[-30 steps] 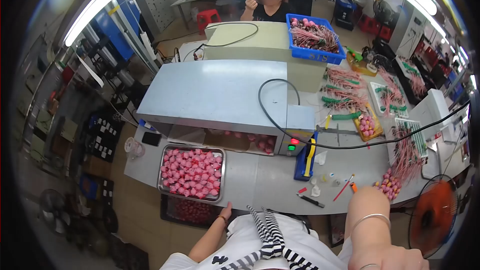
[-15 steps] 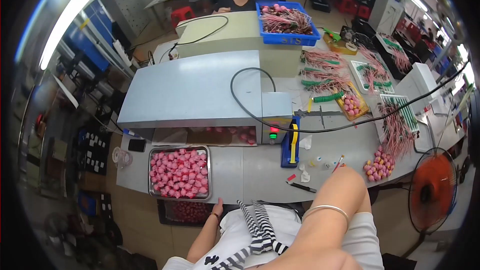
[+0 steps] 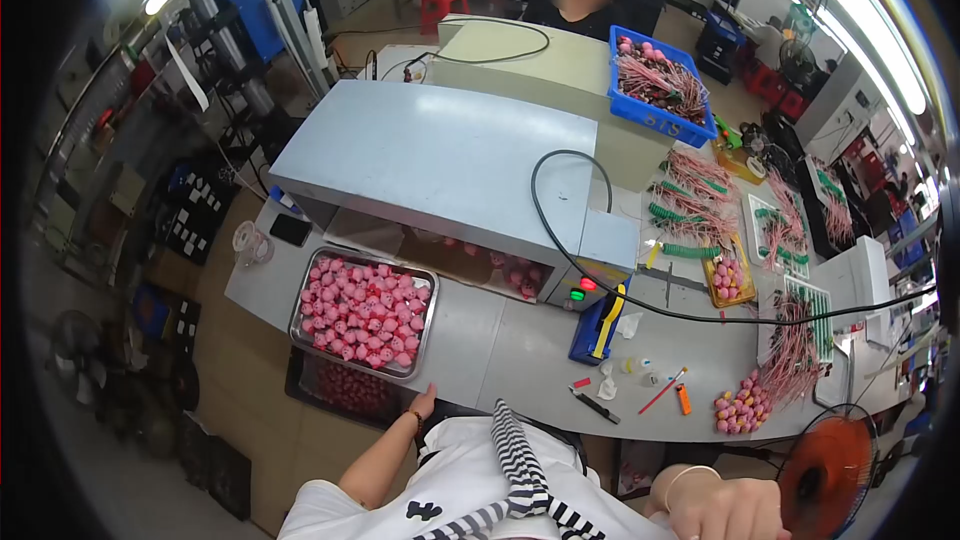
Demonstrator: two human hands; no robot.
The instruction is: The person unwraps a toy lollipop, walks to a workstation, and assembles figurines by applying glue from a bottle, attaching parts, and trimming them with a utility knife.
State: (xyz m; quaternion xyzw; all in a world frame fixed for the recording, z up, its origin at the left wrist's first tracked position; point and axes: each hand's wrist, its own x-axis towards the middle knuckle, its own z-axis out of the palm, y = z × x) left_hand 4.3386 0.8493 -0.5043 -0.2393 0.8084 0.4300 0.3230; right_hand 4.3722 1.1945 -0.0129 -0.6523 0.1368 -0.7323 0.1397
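My left hand (image 3: 424, 402) is at the front edge of the grey table (image 3: 470, 340), its fingers closed on the edge. Just to its left, a metal tray (image 3: 432, 315) heaped with small pink ball-shaped pieces (image 3: 365, 310) overhangs the table edge slightly. Below that tray is a dark bin (image 3: 300, 375) with more of these pieces. My right hand (image 3: 728, 512) is low at the right, in front of the table and close to the fan. Its fingers are curled with the knuckles up, and whatever they may hold is hidden.
A long metal-cased machine (image 3: 440, 155) stands across the table, pink pieces inside its opening. A blue tape dispenser (image 3: 597, 330), a black pen (image 3: 595, 405), an orange lighter (image 3: 684, 399) and pink-yellow balls (image 3: 742, 405) lie rightward. A fan (image 3: 825, 475) stands right. Another person (image 3: 575, 15) sits behind.
The camera view has turned and shifted. My right hand has come down and back from above the table's right side, uncovering the orange lighter. My left hand stays at the table edge.
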